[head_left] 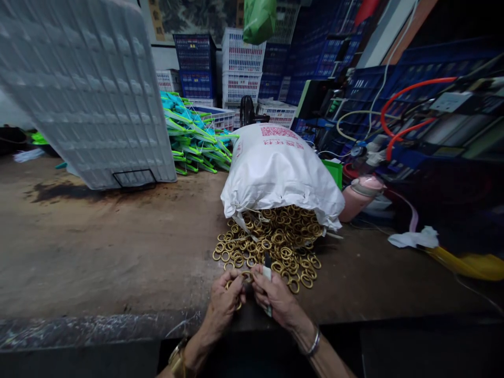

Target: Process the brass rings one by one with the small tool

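Gold-coloured rings point(281, 239) spill from the mouth of a white woven sack point(275, 168) onto the tabletop. Just in front of the pile, my left hand point(223, 300) is closed, pinching a gold ring point(246, 274) between thumb and fingers. Another ring shows by its fingers. Close beside it, my right hand point(279, 298) is wrapped round a slim tool point(267, 273) with a pale body and a dark upper end; its exact kind is unclear. The right fingertips are near the pinched ring, and whether they touch it is hard to see.
A large white plastic crate point(90, 100) stands tilted at the left. Behind it lie green and blue plastic pieces point(197, 139). Right of the sack are a pink bottle point(361, 195), a white cloth point(415, 238) and machinery with red hoses point(413, 86). Stacked crates point(242, 63) line the back.
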`<state>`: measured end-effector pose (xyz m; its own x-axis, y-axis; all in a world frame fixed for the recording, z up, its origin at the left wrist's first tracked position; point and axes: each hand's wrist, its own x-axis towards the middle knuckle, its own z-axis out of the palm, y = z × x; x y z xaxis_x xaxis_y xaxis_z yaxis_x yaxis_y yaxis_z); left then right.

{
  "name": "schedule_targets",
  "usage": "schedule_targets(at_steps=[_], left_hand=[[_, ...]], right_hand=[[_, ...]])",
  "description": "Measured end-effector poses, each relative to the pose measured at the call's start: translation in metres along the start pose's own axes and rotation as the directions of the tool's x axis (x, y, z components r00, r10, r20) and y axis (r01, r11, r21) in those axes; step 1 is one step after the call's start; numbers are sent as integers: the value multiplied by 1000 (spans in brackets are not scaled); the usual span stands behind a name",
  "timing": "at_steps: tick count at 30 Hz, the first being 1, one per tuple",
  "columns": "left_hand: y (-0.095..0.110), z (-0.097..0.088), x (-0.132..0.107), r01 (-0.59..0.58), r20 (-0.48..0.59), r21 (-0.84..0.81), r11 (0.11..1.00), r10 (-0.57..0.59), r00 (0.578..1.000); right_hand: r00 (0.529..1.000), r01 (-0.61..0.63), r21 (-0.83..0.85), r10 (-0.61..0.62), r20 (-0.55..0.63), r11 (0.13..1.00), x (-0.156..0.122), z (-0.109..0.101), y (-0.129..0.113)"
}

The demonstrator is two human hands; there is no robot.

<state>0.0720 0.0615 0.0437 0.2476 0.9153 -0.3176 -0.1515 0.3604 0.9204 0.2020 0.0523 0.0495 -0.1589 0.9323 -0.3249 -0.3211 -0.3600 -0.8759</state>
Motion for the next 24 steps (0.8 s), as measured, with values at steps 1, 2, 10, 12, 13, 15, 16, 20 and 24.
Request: schedule_targets(at_steps=[1,2,10,12,13,15,16,20,24], left_hand=[[-2,-1,1,-39,-16,64,997,41,999],[-3,-2,1,-91,-24,133,987,95,995],[-1,1,-2,-153,41,251,956,147,988],[3,2,-4,1,84,158,987,-14,996],[4,2,-4,48,115,105,993,-60,992],[4,2,-5,81,173,-4,997,-79,982],[3,1,-5,81,191,-55,995,-69,979],[-2,1,-4,105,208,-160,982,-71,976],[-5,1,-5,112,211,-194,975,-70,975]], right_hand=[[999,13,-66,-15,-36,998,1,-1,-1],[996,28,-142,-39,-74,989,2,-2,-1],[965,122,-622,-240,-109,774,4,-5,-2],[959,126,-636,-258,-119,761,5,-5,-1],[957,126,-635,-263,-125,762,5,-5,0],[958,121,-617,-255,-133,778,5,-4,0],[962,116,-599,-239,-131,793,4,-4,0],[978,97,-501,-175,-112,860,5,-6,3],[982,86,-438,-150,-114,895,7,-8,9]])
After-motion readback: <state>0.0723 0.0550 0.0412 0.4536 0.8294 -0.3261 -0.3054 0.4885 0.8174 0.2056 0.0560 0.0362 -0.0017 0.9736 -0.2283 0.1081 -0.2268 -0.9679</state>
